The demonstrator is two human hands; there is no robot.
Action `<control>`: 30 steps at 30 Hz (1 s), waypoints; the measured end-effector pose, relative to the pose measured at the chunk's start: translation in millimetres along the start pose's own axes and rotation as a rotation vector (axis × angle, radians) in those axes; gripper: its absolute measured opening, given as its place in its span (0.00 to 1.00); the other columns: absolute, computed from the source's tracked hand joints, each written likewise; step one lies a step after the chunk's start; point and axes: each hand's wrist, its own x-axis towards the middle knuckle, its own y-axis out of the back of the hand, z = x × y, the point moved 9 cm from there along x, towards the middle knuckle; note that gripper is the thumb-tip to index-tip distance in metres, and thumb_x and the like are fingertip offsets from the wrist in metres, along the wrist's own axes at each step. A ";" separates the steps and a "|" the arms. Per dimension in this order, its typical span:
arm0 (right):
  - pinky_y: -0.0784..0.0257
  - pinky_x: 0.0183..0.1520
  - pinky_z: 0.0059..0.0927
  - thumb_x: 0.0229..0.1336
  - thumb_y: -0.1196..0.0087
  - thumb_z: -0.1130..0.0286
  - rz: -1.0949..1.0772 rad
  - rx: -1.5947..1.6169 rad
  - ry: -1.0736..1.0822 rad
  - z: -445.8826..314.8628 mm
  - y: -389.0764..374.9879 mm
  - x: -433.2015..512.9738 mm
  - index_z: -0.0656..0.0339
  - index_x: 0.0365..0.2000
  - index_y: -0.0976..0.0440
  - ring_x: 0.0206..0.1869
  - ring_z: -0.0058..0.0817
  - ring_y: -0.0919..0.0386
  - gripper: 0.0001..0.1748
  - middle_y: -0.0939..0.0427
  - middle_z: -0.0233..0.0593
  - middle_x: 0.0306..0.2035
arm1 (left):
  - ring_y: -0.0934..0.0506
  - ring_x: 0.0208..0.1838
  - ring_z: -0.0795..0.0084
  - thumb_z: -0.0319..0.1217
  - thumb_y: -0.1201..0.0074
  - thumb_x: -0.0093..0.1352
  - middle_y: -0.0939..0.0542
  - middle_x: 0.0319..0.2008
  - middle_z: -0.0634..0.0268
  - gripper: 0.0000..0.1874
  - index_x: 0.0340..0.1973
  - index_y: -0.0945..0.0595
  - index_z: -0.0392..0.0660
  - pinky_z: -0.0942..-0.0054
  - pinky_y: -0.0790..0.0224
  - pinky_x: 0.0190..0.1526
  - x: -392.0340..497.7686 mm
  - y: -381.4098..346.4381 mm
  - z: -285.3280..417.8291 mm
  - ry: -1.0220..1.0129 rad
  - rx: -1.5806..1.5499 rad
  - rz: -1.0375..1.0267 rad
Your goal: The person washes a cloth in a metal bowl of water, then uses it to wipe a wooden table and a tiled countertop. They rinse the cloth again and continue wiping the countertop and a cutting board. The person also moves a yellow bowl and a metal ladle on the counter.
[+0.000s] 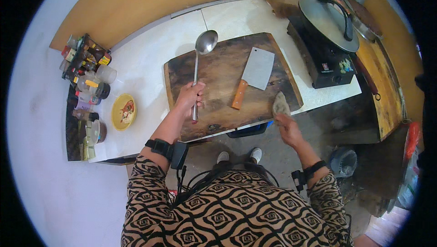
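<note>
My left hand (189, 99) is closed around the handle of a metal ladle (206, 42), its bowl raised over the back left edge of a wooden cutting board (205, 76). In my right hand (289, 129) is a greyish cloth (281, 105), held at the board's front right corner. Between the two hands a cleaver (258, 69) with a wooden handle lies flat on the board. To the left, a yellow bowl (114, 112) with red and pale pieces of food stands on the white counter.
Bottles and jars (90, 86) line the counter's left side, beside a black basket (76, 63). At the right, a lidded wok (329, 25) sits on a black stove (333, 78). A brown cloth (280, 1) lies at the back.
</note>
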 end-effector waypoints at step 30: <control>0.27 0.52 0.41 0.59 0.56 0.67 0.668 1.328 -0.482 -128.4 170.7 -51.8 0.66 0.42 0.28 0.45 0.37 0.23 0.16 0.22 0.45 0.41 | 0.23 0.50 0.56 0.33 0.45 0.61 0.24 0.48 0.43 0.19 0.47 0.24 0.40 0.63 0.32 0.50 47.2 79.6 -36.7 -0.446 0.978 -0.120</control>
